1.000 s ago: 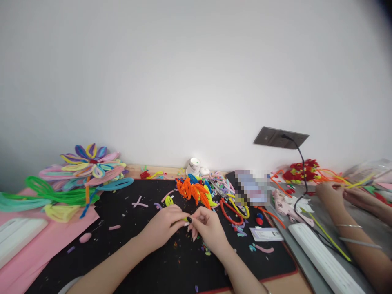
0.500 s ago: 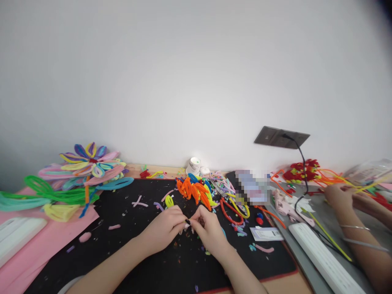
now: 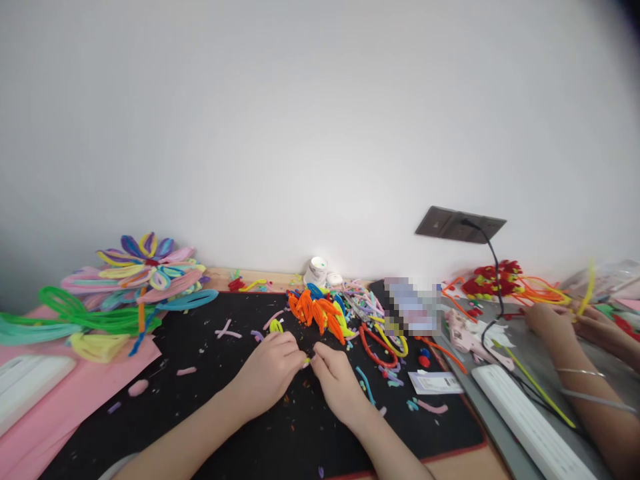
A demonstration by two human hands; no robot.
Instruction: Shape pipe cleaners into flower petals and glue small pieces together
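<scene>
In the head view, at lower centre, the left hand pinches a small yellow-green fuzzy piece in curled fingers, its tip poking out. The right hand has bent fingers just beside that tip; whether they grip anything, I cannot tell. Past the hands, plush orange pointed loops lie on a flat black mat. At left, a layered flower of fluffy multicoloured loops spreads its rounded petals
</scene>
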